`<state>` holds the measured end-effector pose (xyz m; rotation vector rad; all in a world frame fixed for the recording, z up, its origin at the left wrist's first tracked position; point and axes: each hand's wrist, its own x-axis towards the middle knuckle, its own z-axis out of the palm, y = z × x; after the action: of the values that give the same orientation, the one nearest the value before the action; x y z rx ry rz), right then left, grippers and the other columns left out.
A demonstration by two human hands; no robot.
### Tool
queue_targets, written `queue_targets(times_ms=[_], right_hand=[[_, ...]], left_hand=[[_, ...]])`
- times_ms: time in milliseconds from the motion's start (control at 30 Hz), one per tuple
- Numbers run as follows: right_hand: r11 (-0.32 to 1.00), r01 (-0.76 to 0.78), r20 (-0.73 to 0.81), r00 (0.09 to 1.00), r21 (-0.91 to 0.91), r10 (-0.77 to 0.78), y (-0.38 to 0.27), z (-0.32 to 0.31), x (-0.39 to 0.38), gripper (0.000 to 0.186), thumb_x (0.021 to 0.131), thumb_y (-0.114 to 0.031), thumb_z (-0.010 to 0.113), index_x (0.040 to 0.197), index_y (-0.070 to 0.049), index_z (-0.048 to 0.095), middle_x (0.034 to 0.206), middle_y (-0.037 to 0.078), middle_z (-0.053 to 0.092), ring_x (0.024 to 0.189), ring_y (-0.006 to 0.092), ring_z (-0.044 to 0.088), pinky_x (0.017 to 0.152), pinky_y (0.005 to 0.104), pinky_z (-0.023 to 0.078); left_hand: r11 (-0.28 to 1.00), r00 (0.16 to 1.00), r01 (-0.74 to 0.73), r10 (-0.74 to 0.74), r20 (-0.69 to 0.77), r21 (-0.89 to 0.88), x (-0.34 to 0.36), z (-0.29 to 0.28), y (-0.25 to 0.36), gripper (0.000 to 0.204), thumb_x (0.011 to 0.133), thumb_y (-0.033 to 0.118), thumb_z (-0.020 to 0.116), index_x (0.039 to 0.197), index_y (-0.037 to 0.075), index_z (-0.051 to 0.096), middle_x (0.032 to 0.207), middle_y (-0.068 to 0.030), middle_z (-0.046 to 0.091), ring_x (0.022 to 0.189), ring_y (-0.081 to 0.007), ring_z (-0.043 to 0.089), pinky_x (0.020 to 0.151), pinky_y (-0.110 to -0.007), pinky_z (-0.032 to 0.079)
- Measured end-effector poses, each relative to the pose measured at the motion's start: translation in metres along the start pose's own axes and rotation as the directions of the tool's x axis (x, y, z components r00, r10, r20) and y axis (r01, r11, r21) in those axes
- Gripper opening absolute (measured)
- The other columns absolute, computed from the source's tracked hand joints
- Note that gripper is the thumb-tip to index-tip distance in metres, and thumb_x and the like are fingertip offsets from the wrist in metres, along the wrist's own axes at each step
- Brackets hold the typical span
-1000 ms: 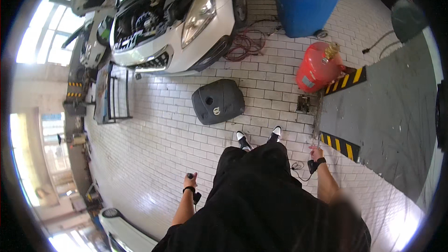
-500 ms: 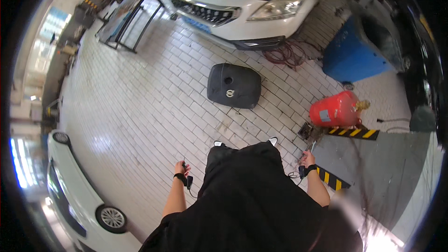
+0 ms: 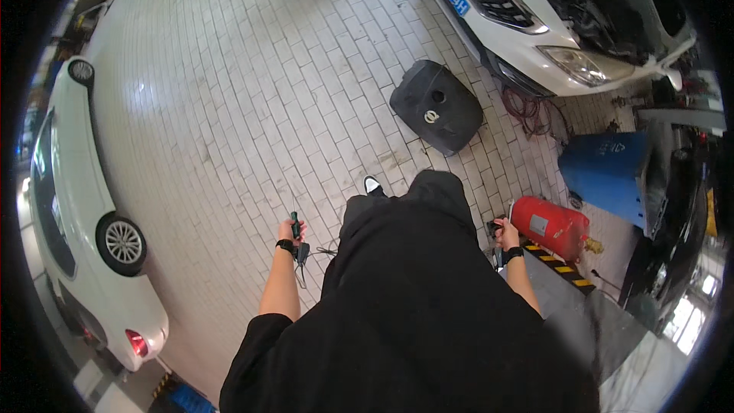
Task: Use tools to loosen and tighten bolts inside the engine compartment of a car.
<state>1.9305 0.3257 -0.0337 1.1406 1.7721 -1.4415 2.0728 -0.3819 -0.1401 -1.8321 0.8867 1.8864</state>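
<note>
My left hand [image 3: 293, 229] is closed around the dark green handle of a screwdriver [image 3: 295, 218], its thin shaft pointing away from me. On the other side, my right hand [image 3: 505, 234] is curled shut near the red tank [image 3: 552, 226]. What it grips is too small to make out; a thin silvery sliver shows just beyond the fingers. Each wrist wears a black strap with a small device and a cable. Both arms hang apart at my sides, above the floor.
A black plastic cover [image 3: 437, 107] lies on the tiled floor [image 3: 252, 107] ahead. Front right stands a white car [image 3: 527, 38] with its engine bay exposed, near a coiled red hose [image 3: 527, 112] and a blue bin [image 3: 604, 176]. Another white car [image 3: 95, 206] is at left.
My view has swung leftward, so the open-fronted car and cover now appear farther right. The screwdriver in my left hand shows more plainly. The red tank now sits closer beside my right hand.
</note>
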Motion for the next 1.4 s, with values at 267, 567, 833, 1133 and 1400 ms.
queue_targets(times_ms=[267, 567, 833, 1133, 1400], right_hand=[[0.986, -0.01, 0.008, 1.0, -0.168, 0.011, -0.096, 0.038, 0.05, 0.049, 0.101, -0.048, 0.04, 0.116, -0.008, 0.064, 0.054, 0.0, 0.046, 0.038, 0.0094, 0.035, 0.036, 0.0264, 0.031], [0.971, -0.124, -0.001, 0.992, -0.205, 0.126, -0.243, 0.167, 0.2, 0.039, 0.096, -0.041, 0.047, 0.12, -0.016, 0.064, 0.065, 0.005, 0.053, 0.05, 0.0139, 0.045, 0.047, 0.0288, 0.039], [0.948, 0.186, 0.363, 0.928, -0.257, -0.084, -0.498, 0.354, 0.195, 0.023, 0.097, -0.038, 0.049, 0.105, -0.017, 0.054, 0.051, 0.002, 0.045, 0.033, 0.0127, 0.032, 0.031, 0.0292, 0.023], [0.964, 0.246, 0.316, 0.926, -0.097, -0.205, -0.604, 0.425, 0.27, 0.023, 0.102, -0.029, 0.04, 0.1, -0.01, 0.053, 0.053, 0.003, 0.045, 0.033, 0.0129, 0.032, 0.031, 0.0294, 0.022], [0.994, 0.106, -0.009, 0.994, -0.029, -0.106, -0.53, 0.408, 0.321, 0.015, 0.091, -0.019, 0.05, 0.086, -0.007, 0.058, 0.054, 0.005, 0.047, 0.039, 0.0167, 0.042, 0.036, 0.0339, 0.034]], left_hand=[[0.99, 0.999, 0.013, -0.006, 0.052, -0.142, 0.0, 0.004, 0.009, 0.025, 0.079, 0.028, 0.046, 0.098, 0.014, 0.054, 0.07, -0.0042, 0.057, 0.058, -0.0255, 0.057, 0.05, -0.044, 0.044], [0.978, 0.947, -0.149, 0.099, -0.305, -0.146, -0.022, 0.047, 0.082, 0.046, 0.09, 0.06, 0.052, 0.088, 0.014, 0.05, 0.061, -0.0029, 0.05, 0.045, -0.0186, 0.051, 0.034, -0.033, 0.038], [0.939, 0.944, -0.282, 0.235, -0.234, -0.195, -0.007, 0.102, 0.266, 0.055, 0.094, 0.061, 0.044, 0.098, 0.008, 0.057, 0.062, -0.0017, 0.051, 0.045, -0.0181, 0.051, 0.036, -0.032, 0.039], [0.978, 0.972, -0.202, 0.195, -0.128, -0.052, 0.045, 0.182, 0.445, 0.048, 0.099, 0.052, 0.038, 0.103, 0.008, 0.055, 0.063, -0.0018, 0.05, 0.044, -0.0201, 0.049, 0.035, -0.035, 0.038], [0.997, 0.999, 0.033, -0.034, -0.019, -0.069, 0.122, 0.267, 0.677, 0.035, 0.093, 0.047, 0.05, 0.079, 0.015, 0.047, 0.056, -0.0001, 0.045, 0.045, -0.0189, 0.046, 0.039, -0.037, 0.038]])
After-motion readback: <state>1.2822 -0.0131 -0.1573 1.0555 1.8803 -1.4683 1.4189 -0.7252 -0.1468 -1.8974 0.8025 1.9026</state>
